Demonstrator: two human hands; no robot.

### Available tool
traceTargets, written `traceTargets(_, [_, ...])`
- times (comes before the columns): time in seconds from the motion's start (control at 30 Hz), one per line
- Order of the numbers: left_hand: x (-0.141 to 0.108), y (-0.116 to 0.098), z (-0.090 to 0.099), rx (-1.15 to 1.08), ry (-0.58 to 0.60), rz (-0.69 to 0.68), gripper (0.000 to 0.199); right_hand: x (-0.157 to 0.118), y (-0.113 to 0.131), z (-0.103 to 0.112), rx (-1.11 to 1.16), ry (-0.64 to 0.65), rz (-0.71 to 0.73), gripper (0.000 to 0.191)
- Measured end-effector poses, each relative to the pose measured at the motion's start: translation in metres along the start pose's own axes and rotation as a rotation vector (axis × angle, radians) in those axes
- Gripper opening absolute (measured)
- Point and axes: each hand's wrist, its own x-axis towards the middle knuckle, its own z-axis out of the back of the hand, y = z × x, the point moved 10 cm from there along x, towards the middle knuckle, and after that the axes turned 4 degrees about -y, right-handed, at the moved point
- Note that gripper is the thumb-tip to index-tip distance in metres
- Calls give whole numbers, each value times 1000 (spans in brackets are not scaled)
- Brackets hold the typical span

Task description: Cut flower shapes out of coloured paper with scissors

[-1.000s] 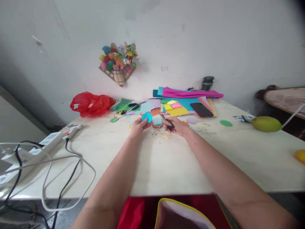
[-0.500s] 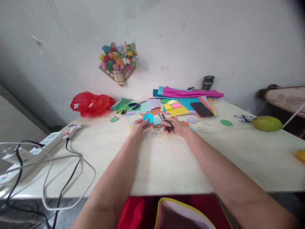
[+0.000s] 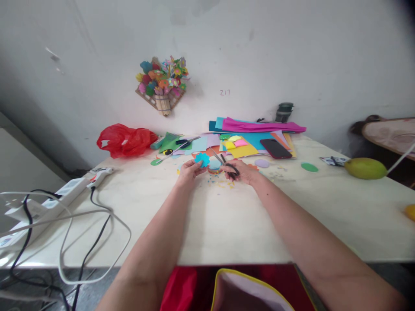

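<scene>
Left hand (image 3: pixel 189 169): fingers pinched on a blue scalloped cutout (image 3: pixel 202 160). Right hand (image 3: pixel 242 171): fingers wrapped around black-handled scissors (image 3: pixel 223 160). Scraps (image 3: pixel 231 185) litter the surface (image 3: pixel 223 229) below.

On the pale grey painted wall (image 3: pixel 207 52) facing me I can read one handwritten number, 217 (image 3: pixel 225 93), in thin reddish strokes; its first character could also be a Z. The small flat white packet with dark markings (image 3: pixel 331 161) to my right is too blurred for me to read, as are the marks on the long white plastic power strip (image 3: pixel 73 188) to my left.
</scene>
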Motion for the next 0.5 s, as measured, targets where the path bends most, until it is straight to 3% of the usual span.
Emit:
traceTargets(0.23, [2,8,-3,6,46,25,27,2,9,11,76,-228,59,31])
traceTargets(0.5, [-1,12,-11,77,93,67,30,-1,16,8,121,-308,83,35])
